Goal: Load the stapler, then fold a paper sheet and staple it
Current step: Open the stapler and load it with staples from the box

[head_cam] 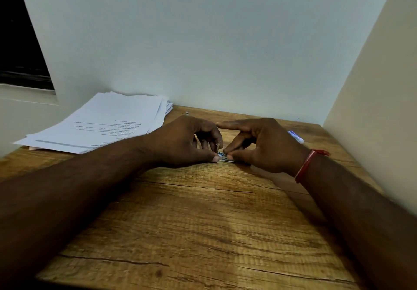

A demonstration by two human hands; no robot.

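Both my hands meet over a small stapler lying on the wooden table; only a sliver of its blue and metal body shows between my fingertips. My left hand has its fingers curled and pinches the stapler's left end, with a thin metal piece, perhaps a strip of staples, standing up beside its fingers. My right hand pinches the stapler's right side with thumb and bent fingers, its index finger stretched out to the left. A stack of printed paper sheets lies at the back left.
A small blue and white box lies at the back right near the side wall. A pale wall closes the back of the table and a cream panel stands on the right. A tiny metal bit sits near the back edge.
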